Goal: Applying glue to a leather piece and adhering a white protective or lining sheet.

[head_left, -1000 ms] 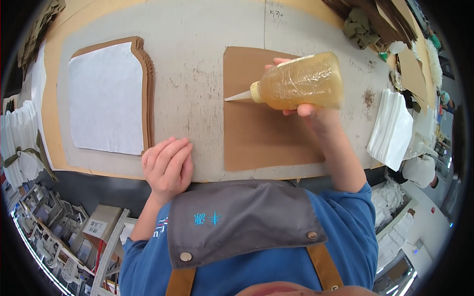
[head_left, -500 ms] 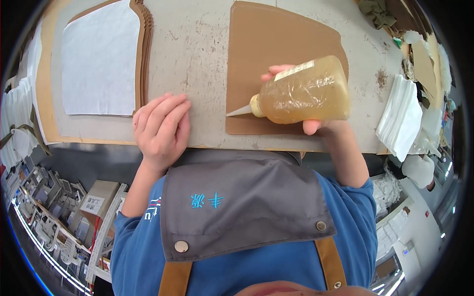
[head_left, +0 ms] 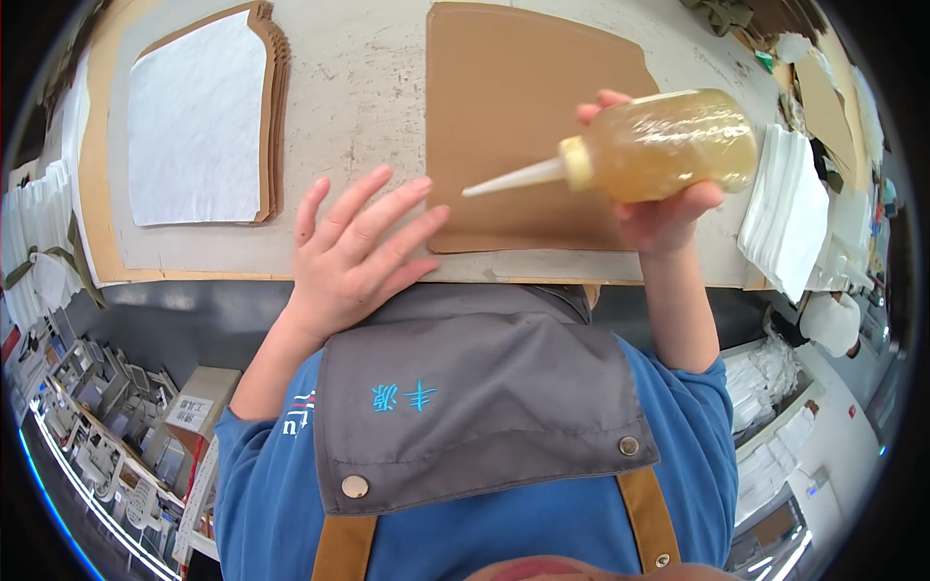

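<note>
A brown flat panel [head_left: 523, 107] with a curved outline lies on the table in front of me. Over its right part, my right hand [head_left: 664, 213] grips a clear squeeze bottle [head_left: 678, 140] of yellowish liquid. The bottle is tilted on its side, and its long white nozzle points left above the panel. My left hand [head_left: 363, 242] has its fingers spread and holds nothing; its fingertips are at the panel's lower left edge. To the left is a stack of brown panels [head_left: 274, 126] topped by a white sheet [head_left: 199, 126].
Folded white pieces [head_left: 785, 213] lie at the table's right edge, with brown scraps [head_left: 823, 107] beyond them. Dark green cloth [head_left: 722, 15] is at the far right. More white layers [head_left: 39, 232] hang at the left. Below left stands a cardboard box [head_left: 203, 397].
My right hand has moved the bottle right and up, lifting its nozzle off the panel's left edge. My left hand has opened and moved right to the panel, which has shifted slightly left.
</note>
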A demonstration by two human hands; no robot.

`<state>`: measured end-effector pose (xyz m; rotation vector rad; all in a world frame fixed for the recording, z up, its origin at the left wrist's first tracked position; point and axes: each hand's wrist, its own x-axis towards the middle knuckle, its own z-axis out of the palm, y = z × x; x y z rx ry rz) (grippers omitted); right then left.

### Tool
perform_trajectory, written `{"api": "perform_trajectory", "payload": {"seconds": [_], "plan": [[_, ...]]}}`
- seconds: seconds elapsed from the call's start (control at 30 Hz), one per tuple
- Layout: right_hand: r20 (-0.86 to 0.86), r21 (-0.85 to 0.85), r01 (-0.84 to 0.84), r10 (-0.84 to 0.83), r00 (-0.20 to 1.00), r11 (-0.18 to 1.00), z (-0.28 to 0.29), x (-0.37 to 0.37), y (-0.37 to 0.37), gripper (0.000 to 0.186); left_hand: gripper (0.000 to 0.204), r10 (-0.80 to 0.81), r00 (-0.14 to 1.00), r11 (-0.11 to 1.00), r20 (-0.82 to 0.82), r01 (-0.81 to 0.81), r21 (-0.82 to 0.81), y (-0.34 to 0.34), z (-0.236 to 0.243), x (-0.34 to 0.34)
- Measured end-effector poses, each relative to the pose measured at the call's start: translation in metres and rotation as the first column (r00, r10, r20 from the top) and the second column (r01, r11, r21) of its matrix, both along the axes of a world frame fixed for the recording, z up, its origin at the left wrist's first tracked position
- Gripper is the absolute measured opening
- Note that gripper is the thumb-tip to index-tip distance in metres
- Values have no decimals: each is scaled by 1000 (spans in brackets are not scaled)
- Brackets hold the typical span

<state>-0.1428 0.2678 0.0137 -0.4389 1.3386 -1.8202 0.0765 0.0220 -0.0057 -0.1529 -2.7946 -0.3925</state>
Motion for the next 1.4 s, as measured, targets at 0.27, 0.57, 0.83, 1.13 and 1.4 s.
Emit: {"api": "perform_trajectory", "payload": {"seconds": [0.27,0.57,0.83,1.13,1.4], "plan": [[43,-116,390,-388,921,913,4,-26,52,121,13,-107,991,981,-84,91,-168,26,8,-28],[-274,-98,545,-549,789,833,-6,-94,87,83,13,-105,993,983,-45,97,-158,9,6,-32],[-393,-51,408,-394,831,912,6,-123,86,68,22,-40,999,999,-23,40,-12,-6,-8,6],[-423,50,328,-277,863,943,-3,-133,82,78,23,57,996,998,-71,-59,-23,-4,-16,9],[-526,141,388,-263,809,911,-1,-132,82,109,26,57,997,998,-60,-59,-31,-3,-13,5]]}}
